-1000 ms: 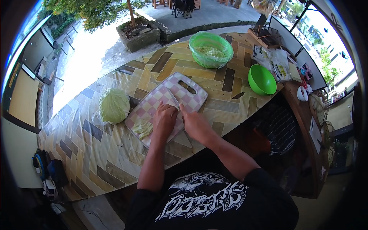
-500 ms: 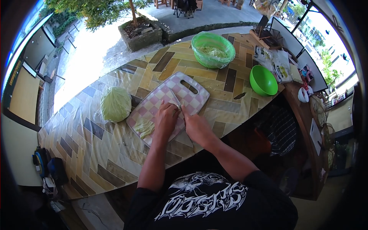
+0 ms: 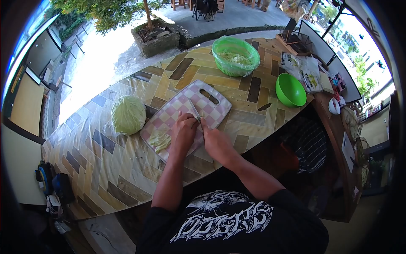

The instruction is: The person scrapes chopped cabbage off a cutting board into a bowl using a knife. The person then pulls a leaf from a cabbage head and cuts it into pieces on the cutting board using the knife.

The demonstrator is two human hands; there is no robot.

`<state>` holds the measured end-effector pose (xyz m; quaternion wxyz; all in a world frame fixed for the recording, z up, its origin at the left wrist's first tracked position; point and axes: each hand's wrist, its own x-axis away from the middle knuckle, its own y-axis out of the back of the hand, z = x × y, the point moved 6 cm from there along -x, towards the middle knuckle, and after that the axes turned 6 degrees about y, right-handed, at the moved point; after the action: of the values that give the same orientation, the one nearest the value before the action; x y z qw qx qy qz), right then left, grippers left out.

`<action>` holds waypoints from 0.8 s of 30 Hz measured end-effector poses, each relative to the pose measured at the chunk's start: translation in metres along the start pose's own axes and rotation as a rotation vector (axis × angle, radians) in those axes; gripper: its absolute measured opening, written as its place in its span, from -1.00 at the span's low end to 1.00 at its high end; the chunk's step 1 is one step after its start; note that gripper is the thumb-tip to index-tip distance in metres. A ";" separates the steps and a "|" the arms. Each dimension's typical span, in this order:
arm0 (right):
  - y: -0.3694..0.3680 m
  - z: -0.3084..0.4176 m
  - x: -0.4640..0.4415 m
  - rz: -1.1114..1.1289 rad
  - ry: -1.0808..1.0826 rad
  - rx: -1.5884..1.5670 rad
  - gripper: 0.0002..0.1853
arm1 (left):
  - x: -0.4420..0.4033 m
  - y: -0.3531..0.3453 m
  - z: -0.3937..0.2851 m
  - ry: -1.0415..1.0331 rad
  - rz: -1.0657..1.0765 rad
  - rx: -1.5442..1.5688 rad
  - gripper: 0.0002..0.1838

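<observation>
A pink and white checkered cutting board (image 3: 169, 108) lies on the patterned table. My right hand (image 3: 214, 142) is closed round the handle of a knife (image 3: 193, 108), whose blade points up and away over the board. Beside the blade, my left hand (image 3: 185, 130) is closed with curled fingers on the board; what it holds is mostly hidden beneath the fingers. Pale cabbage leaves (image 3: 159, 140) rest on the board's lower left part. Left of the board sits a cabbage head (image 3: 128, 115).
A green basket (image 3: 231, 71) lined with plastic holds shredded cabbage at the back. To the right stand a green bowl (image 3: 290, 90), plastic packets (image 3: 311, 76) and a small white bowl (image 3: 334, 106). The table's near edge (image 3: 249, 148) runs under my right forearm.
The view has shifted slightly, so the board and table sit a little further right. Both hands keep nearly the same place by the knife.
</observation>
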<state>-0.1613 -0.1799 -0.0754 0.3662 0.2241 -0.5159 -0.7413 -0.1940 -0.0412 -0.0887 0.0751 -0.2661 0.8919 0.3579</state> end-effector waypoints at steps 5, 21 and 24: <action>-0.011 -0.009 -0.012 -0.077 0.014 -0.030 -0.30 | 0.002 -0.002 -0.001 -0.078 -0.032 -0.026 -0.89; -0.005 -0.009 -0.016 -0.059 0.009 -0.019 -0.31 | -0.001 0.003 0.000 0.032 -0.040 0.028 -0.86; 0.004 -0.012 -0.020 -0.052 0.036 -0.057 -0.34 | 0.003 0.009 -0.002 0.088 -0.063 0.049 -0.86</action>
<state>-0.1391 -0.1725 -0.0768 0.3621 0.2402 -0.4820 -0.7608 -0.2015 -0.0384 -0.0835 0.0535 -0.3076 0.8941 0.3211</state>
